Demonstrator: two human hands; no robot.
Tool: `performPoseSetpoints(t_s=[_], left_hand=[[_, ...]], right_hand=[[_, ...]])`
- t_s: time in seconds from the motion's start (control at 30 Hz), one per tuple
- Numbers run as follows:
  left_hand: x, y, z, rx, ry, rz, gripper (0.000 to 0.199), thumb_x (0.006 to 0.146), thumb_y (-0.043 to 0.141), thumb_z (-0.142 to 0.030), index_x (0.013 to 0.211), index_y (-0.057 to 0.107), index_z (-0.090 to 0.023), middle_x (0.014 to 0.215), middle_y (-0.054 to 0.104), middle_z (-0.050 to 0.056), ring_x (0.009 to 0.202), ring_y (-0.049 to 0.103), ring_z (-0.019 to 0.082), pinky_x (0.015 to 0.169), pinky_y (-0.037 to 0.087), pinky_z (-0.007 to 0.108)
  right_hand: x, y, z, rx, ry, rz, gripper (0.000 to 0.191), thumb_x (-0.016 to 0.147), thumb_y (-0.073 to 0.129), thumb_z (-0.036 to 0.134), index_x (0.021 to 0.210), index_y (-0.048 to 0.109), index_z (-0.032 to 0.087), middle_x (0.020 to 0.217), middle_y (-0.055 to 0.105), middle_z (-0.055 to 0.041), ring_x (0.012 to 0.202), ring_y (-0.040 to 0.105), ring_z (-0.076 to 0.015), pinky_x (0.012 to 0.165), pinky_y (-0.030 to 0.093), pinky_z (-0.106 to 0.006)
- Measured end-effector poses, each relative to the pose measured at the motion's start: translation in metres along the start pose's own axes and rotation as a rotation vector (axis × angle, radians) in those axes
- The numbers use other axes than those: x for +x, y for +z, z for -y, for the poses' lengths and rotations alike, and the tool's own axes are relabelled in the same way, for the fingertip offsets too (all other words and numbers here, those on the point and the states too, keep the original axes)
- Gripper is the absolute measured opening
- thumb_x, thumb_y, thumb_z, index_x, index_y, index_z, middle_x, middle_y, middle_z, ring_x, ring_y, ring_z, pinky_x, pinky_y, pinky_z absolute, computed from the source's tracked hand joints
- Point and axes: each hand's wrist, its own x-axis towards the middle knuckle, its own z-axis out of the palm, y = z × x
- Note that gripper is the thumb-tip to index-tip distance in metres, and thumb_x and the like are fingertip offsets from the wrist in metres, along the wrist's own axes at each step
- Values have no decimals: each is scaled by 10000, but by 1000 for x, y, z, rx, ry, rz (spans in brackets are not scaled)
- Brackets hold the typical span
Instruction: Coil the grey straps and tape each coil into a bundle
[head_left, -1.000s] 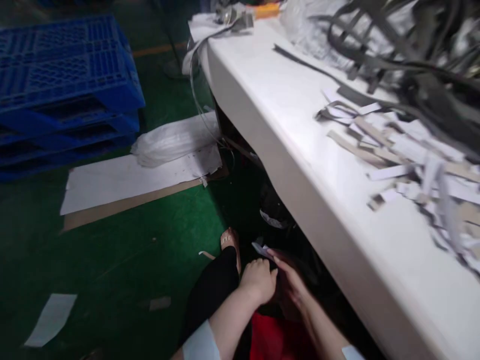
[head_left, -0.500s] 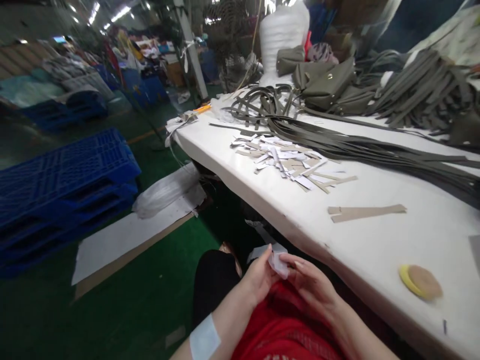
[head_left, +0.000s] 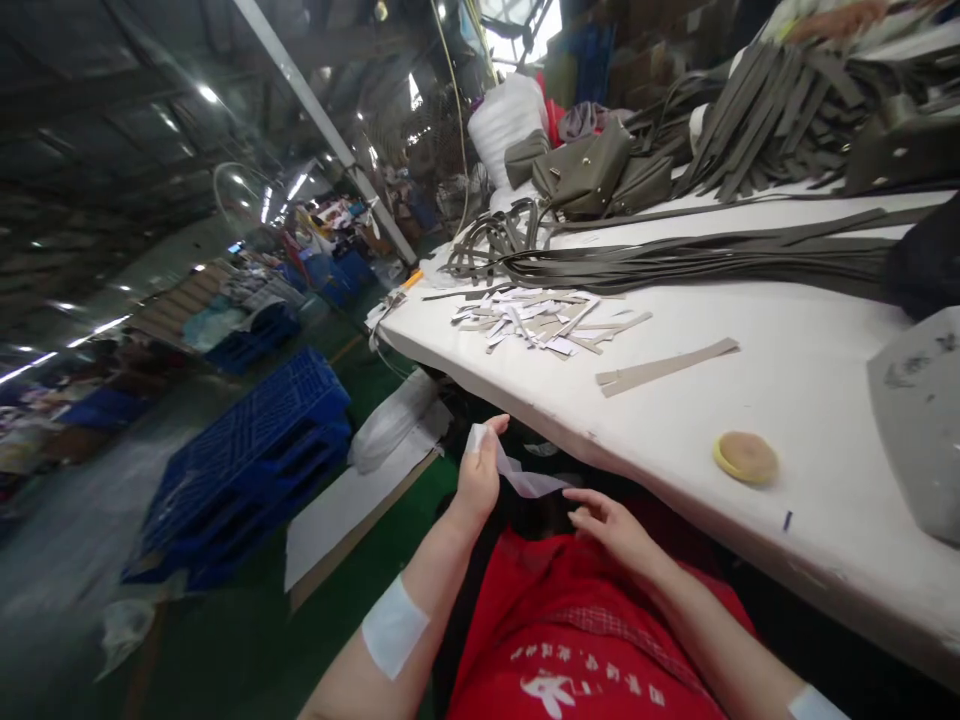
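Observation:
A thin, translucent whitish strip point(head_left: 529, 483) stretches between my two hands, above my lap and just off the table's near edge. Its upper left end is gripped in my left hand point(head_left: 480, 470), thumb pressed against the fingers. The strip's other end meets the fingertips of my right hand point(head_left: 611, 525), which pinch it. Whether it is film, tape or paper I cannot tell. A pale patch point(head_left: 395, 627) is stuck on my left forearm.
On the white table point(head_left: 675, 430) lie a yellow-edged tape roll point(head_left: 746, 457), taupe strips point(head_left: 666, 368), a heap of cut strips point(head_left: 536, 318), long dark straps point(head_left: 675, 258) and olive bags point(head_left: 589, 170). Blue pallets point(head_left: 255, 450) stand left. Someone's hand point(head_left: 840, 22) shows at top right.
My hands have moved apart, the left one up and leftward, and the whitish piece is now drawn out between them. The camera view has tilted and swung.

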Motion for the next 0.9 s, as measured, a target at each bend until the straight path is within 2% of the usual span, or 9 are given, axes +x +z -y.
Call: performPoseSetpoints(t_s=[0.1, 0.2, 0.27, 0.33, 0.4, 0.43, 0.5, 0.7, 0.9], left_hand=[[-3, 3, -29, -8, -43, 228, 431, 943, 449, -475, 1116, 691, -162, 1185, 675, 104, 1165, 579, 248, 1082, 375, 406], [-9, 19, -54, -144, -157, 479, 421, 961, 419, -435, 1102, 708, -164, 1180, 688, 94, 1168, 583, 255, 1085, 373, 404], [-10, 33, -64, -221, -193, 563, 420, 955, 428, -435, 1089, 718, -162, 1190, 686, 96, 1177, 579, 270, 1088, 370, 413], [-7, 47, -69, -259, -214, 583, 430, 947, 439, -449, 1079, 723, -154, 1188, 687, 107, 1179, 579, 281, 1089, 366, 422], [2, 57, -68, -279, -193, 508, 436, 942, 453, -458, 1092, 711, -140, 1172, 691, 121, 1166, 589, 277, 1089, 366, 424], [9, 61, -67, -291, -159, 435, 436, 942, 459, -459, 1103, 699, -133, 1160, 693, 127, 1149, 600, 271, 1085, 371, 426], [26, 67, -63, -327, -57, 255, 433, 941, 469, -459, 1122, 673, -122, 1134, 696, 136, 1096, 630, 259, 1062, 394, 434], [79, 74, -60, -435, 32, -106, 402, 923, 503, -454, 1150, 593, -134, 968, 718, 107, 899, 693, 214, 899, 500, 403], [114, 91, -72, -434, 123, -247, 389, 915, 494, -482, 1052, 604, -135, 701, 666, 24, 651, 639, 142, 679, 517, 289]], right_hand=[[-5, -1, 15, -197, -191, 19, 391, 742, 703, 409, 1051, 666, 171, 685, 614, 11, 631, 590, -152, 654, 506, -310], [-16, 0, 42, -474, -489, 38, 438, 788, 668, 359, 1191, 603, 198, 1116, 649, -90, 1030, 606, -243, 937, 473, -404], [-19, 3, 58, -624, -623, 88, 568, 751, 714, 336, 1280, 546, 215, 1321, 556, -111, 1215, 505, -282, 1056, 386, -446], [-18, 6, 67, -711, -635, 173, 504, 765, 705, 332, 1239, 577, 216, 1266, 602, -102, 1168, 541, -274, 1060, 381, -458], [-14, 8, 67, -769, -594, 239, 202, 857, 609, 311, 1024, 674, 218, 987, 707, -52, 937, 636, -219, 1026, 409, -440], [-11, 8, 63, -803, -584, 248, 164, 904, 546, 292, 899, 693, 220, 836, 711, -24, 813, 645, -190, 1009, 420, -426], [-5, 7, 54, -894, -610, 203, 314, 959, 449, 260, 757, 687, 221, 678, 682, -2, 685, 623, -166, 985, 427, -414], [4, -9, 27, -1173, -714, -1, 294, 957, 415, 161, 1013, 702, 187, 833, 721, -66, 787, 642, -225, 960, 421, -438], [2, -30, 17, -1211, -441, 15, 346, 974, 368, 201, 973, 714, 214, 813, 702, -63, 786, 636, -232, 742, 476, -349]])
